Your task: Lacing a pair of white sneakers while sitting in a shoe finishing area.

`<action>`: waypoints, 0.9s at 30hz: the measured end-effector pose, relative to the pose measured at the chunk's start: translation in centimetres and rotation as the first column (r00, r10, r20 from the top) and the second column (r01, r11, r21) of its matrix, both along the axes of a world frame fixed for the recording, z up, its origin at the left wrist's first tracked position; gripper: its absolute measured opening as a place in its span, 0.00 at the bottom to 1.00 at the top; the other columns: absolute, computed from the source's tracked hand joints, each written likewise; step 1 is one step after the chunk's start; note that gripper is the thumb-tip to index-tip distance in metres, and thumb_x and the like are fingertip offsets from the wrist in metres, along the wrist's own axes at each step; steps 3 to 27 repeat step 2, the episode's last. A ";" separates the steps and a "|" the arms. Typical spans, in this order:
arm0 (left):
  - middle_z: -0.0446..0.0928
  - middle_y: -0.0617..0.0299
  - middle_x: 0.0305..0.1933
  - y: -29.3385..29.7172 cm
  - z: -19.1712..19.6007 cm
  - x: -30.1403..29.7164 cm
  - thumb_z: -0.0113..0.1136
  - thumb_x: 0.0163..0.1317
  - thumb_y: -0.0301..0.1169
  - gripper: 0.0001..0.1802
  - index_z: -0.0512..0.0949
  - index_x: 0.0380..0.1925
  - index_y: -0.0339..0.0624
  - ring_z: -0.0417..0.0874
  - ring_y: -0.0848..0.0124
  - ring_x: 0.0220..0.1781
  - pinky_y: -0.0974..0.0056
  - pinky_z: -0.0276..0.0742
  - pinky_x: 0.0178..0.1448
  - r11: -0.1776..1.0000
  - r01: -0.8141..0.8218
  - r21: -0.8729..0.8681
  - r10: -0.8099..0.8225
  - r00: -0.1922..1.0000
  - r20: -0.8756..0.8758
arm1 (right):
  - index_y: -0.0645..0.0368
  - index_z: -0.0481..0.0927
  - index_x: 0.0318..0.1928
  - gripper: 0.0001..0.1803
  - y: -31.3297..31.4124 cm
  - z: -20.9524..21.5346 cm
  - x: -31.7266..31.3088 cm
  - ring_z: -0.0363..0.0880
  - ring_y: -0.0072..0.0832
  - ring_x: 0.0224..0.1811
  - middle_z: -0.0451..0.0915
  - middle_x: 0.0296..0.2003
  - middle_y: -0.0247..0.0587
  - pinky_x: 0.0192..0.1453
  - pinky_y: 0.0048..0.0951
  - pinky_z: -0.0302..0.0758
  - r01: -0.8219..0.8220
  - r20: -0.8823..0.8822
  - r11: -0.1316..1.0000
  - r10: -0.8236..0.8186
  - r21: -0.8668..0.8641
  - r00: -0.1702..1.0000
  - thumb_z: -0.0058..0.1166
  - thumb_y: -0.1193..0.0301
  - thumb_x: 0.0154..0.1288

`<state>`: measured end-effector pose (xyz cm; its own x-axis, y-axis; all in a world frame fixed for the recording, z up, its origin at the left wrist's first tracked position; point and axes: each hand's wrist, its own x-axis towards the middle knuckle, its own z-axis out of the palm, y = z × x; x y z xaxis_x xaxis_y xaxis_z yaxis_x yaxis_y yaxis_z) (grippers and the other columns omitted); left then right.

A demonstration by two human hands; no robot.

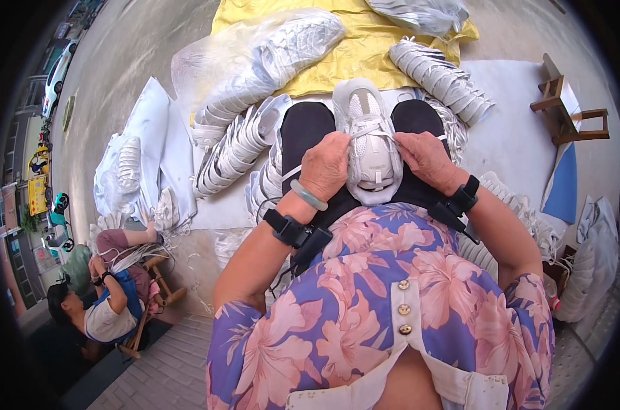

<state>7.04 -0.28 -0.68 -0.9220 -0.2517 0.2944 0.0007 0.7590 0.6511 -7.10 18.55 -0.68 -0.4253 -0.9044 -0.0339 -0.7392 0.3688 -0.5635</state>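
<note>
A white shoe upper lies across my lap between my black-clad knees, its toe pointing away from me. White shoelace crosses over its middle. On the left side of the upper, my left hand is closed in a pinch on one end of the lace. At the right side my right hand pinches the other end, fingers pressed together. Both hands are level with each other, and the lace runs between them over the upper. The fingertips partly cover the lace ends.
Stacks of nested white shoe uppers lie left, with more at right. Beyond is a yellow sheet bearing plastic-wrapped stacks. A wooden stool stands far right. At left, another person sits low, holding white laces.
</note>
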 end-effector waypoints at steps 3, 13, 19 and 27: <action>0.74 0.46 0.42 0.3 -0.3 -0.9 0.54 0.50 0.25 0.15 0.73 0.41 0.41 0.77 0.54 0.41 0.60 0.75 0.43 0.998 0.006 -0.055 0.010 0.959 0.285 | 0.53 0.70 0.50 0.19 -0.2 0.3 -0.1 0.73 0.38 0.49 0.75 0.43 0.48 0.52 0.36 0.65 -0.002 0.112 0.964 -0.029 0.265 0.993 0.52 0.71 0.57; 0.74 0.46 0.42 0.3 -0.3 -0.9 0.54 0.50 0.25 0.15 0.73 0.41 0.41 0.77 0.54 0.41 0.60 0.75 0.43 0.998 0.006 -0.055 0.010 0.959 0.285 | 0.53 0.70 0.50 0.19 -0.2 0.3 -0.1 0.73 0.38 0.49 0.75 0.43 0.48 0.52 0.36 0.65 -0.002 0.112 0.964 -0.029 0.265 0.993 0.52 0.71 0.57; 0.74 0.46 0.42 0.3 -0.3 -0.9 0.54 0.50 0.25 0.15 0.73 0.41 0.41 0.77 0.54 0.41 0.60 0.75 0.43 0.998 0.006 -0.055 0.010 0.959 0.285 | 0.53 0.70 0.50 0.19 -0.2 0.3 -0.1 0.73 0.38 0.49 0.75 0.43 0.48 0.52 0.36 0.65 -0.002 0.112 0.964 -0.029 0.265 0.993 0.52 0.71 0.57; 0.74 0.46 0.42 0.3 -0.3 -0.9 0.54 0.50 0.25 0.15 0.73 0.41 0.41 0.77 0.54 0.41 0.60 0.75 0.43 0.998 0.006 -0.055 0.010 0.959 0.285 | 0.53 0.70 0.50 0.19 -0.2 0.3 -0.1 0.73 0.38 0.49 0.75 0.43 0.48 0.52 0.36 0.65 -0.002 0.112 0.964 -0.029 0.265 0.993 0.52 0.71 0.57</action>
